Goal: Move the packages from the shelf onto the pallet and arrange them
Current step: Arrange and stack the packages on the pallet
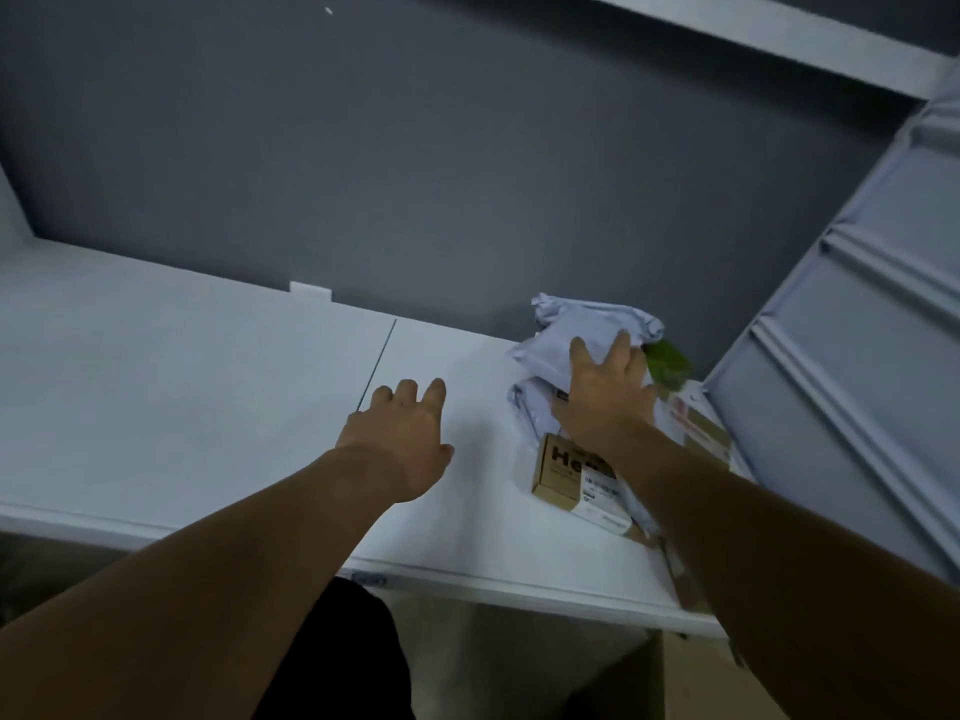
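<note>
The step in hand is pick-up at the shelf (208,356): the packages are not yet on the pallet, which is not in view. The remaining packages lie in a small heap at the right end of the shelf, against the back wall and just beside the ribbed grey panel (857,314) at the right. The heap consists of a crumpled white mailer bag (587,324) on top, a green pouch (667,363) touching its right side, a brown carton (566,467) printed with dark letters nearer the front edge, and a second carton (701,428) against the panel (partly hidden by the forearm). The right hand (605,394) rests on the heap with fingers spread, palm down, fingertips on the white mailer bag; it does not yet close around anything. The left hand (402,433) hovers, or rests lightly (contact cannot be told), over bare shelf left of the heap, fingers loosely spread and holding nothing. The rest of the shelf is bare. The next move probably calls for the right hand to close on the mailer bag, with the left hand brought in to support or to take the brown carton. The soft bag will likely deform under grip and may drag the green pouch with it.
</note>
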